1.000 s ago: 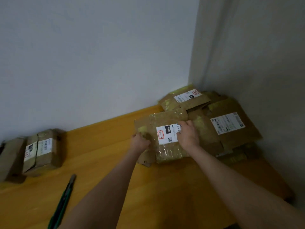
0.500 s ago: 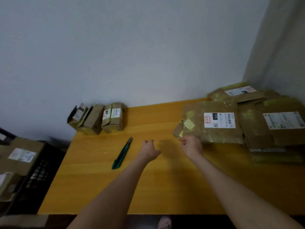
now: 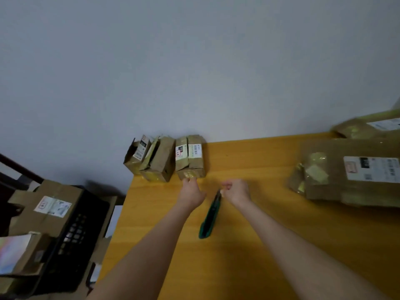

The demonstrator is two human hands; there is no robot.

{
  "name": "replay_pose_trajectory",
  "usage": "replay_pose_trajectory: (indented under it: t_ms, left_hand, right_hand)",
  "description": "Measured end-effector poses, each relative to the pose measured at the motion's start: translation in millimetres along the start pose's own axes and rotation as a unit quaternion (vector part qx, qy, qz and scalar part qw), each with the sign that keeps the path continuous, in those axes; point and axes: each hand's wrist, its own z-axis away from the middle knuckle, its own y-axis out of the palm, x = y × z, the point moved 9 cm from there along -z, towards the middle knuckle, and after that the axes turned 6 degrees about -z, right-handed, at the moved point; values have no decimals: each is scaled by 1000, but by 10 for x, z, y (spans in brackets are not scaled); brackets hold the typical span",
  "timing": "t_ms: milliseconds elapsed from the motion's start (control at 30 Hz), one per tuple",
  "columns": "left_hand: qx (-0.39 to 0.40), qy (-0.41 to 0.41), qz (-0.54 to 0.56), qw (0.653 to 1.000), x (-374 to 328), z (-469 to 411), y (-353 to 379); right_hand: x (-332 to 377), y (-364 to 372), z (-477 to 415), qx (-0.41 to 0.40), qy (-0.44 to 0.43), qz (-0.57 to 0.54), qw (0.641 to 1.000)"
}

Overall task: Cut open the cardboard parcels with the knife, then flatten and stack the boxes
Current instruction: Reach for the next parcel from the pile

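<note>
Three small cardboard parcels stand against the wall at the table's back left: a sealed one [image 3: 190, 155], an opened middle one [image 3: 159, 162] and an opened left one [image 3: 135, 155]. My left hand [image 3: 191, 191] reaches to the sealed parcel, fingertips touching its near bottom edge. A green utility knife [image 3: 211, 215] lies on the yellow table [image 3: 249, 245] between my arms. My right hand [image 3: 237, 190] hovers just right of the knife's tip, fingers loosely curled and holding nothing. A stack of flattened boxes [image 3: 350, 167] with white labels lies at the right.
Left of the table, below its edge, a black plastic crate [image 3: 73, 241] holds larger cardboard boxes [image 3: 46, 210]. A plain white wall runs behind the table. The table's left edge lies close to the small parcels.
Both hands left the flattened stack and moved left. The left hand has reached the sealed small parcel; the right hand now sits by the knife's tip. The view swung left.
</note>
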Motion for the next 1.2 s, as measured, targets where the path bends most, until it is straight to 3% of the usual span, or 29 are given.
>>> replay_pose_trajectory:
  t_ms: [67,267,467,800,933,1067,1200]
  left_hand:
    - [-10,12,36,999,253,-309,-126]
    - [21,23,107,994,773,-1055,-429]
    - [74,42,192,978,814,-1383,-316]
    - [129,100,-12,987,1030,-1020,-92]
    - [138,118,-91,979,1209,-705,69]
    - [97,141,-178,969,1257,-424,159]
    - [76,145,-167,972,1254,-425,178]
  right_hand:
    - [86,371,-160,1,40,-62,997]
    - [431,961,-726,-30,85,-24,996]
    - [588,1164,-895,-4,74,-55,996]
    - [5,1332,-339,20,181,-2,983]
    - [-81,1493,-54,19,170,18,985]
    - [-101,1587,186,25,155,62,986]
    - [-81,1555,304,25,136,76,988]
